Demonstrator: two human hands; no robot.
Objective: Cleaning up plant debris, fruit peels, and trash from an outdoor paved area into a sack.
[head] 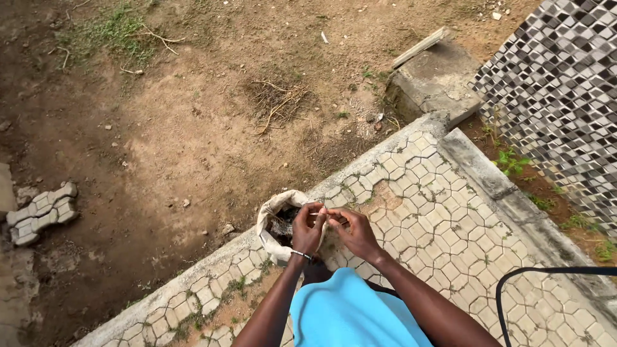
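Hovering hands [334, 230] above open sack [273, 222]

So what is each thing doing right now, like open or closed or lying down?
Sack: open at the top, rim rolled down, dark stuff inside, standing at the paving's edge.
Left hand: fingers curled, pinching something too small to tell, over the sack.
Right hand: fingers bent, touching the left hand.
Loose paving block: lying flat on the dirt.
Concrete slab: tilted, partly sunk in soil.
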